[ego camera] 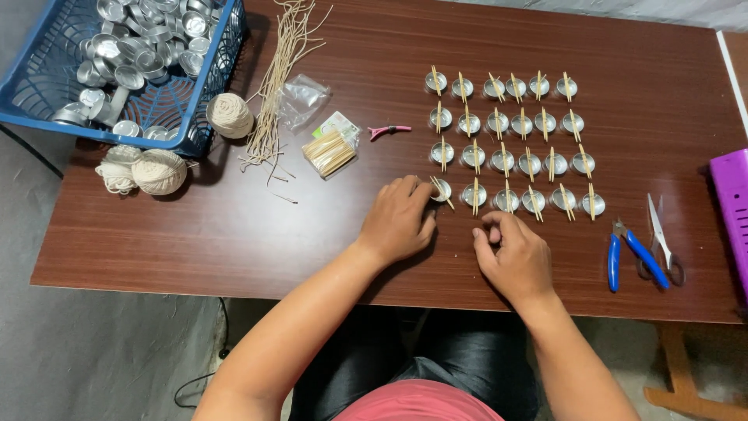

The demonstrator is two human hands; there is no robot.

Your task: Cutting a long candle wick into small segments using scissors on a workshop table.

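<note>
Several small round metal cups [509, 123], each with a wooden stick laid across its top, stand in rows on the dark wooden table [195, 234]. My left hand [397, 220] rests at the left end of the nearest row, its fingertips touching the stick on the leftmost cup [442, 189]. My right hand [516, 256] lies just in front of that row with its fingers curled; what they hold, if anything, is hidden.
A blue basket [206, 93] full of empty metal cups sits at the back left, with balls of cream string [159, 171] beside it. Cut wicks [276, 86], a pack of sticks [331, 150], a pink clip [387, 130], blue pliers [631, 253], scissors [661, 238] and a purple box [732, 210] lie around.
</note>
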